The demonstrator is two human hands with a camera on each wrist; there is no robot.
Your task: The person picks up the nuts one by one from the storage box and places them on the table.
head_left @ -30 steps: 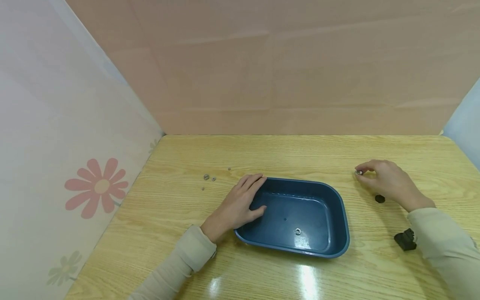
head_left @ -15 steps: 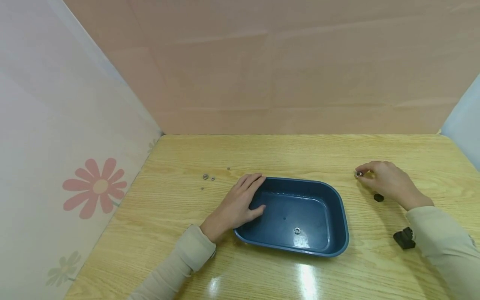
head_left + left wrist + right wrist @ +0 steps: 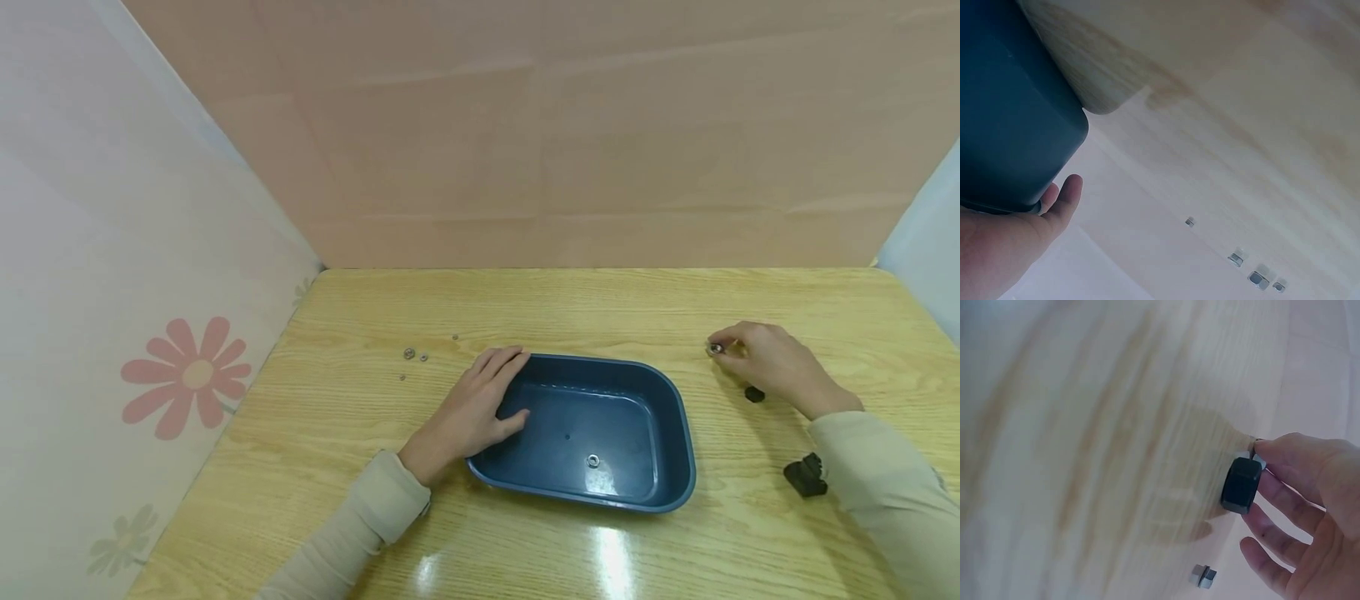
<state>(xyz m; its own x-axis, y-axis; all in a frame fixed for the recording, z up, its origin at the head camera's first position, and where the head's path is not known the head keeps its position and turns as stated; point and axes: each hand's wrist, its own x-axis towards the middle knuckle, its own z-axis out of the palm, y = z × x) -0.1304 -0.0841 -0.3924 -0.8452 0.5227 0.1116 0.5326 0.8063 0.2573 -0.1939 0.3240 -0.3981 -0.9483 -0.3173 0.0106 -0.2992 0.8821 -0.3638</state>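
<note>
My left hand lies over the left end of a dark blue plastic tray, its fingers fairly straight along the rim and the thumb spread inside. Within the tray is one silver nut. To the right, my right hand pinches a metal nut between thumb and fingertips, low over the table. A black hex nut sits below that hand; in the right wrist view this black nut partly covers the pinched one. Another small silver nut lies beyond the fingers there.
Left of the tray, several small nuts lie on the wooden table. Beside my right sleeve is a dark blocky thing of unclear kind. A brown paper-like backdrop closes the far side, and a flower-patterned wall the left.
The head view drifts very slightly. In the right fingertips the metal nut sits a touch lower and looks slightly turned. The left hand and tray stay in place.
</note>
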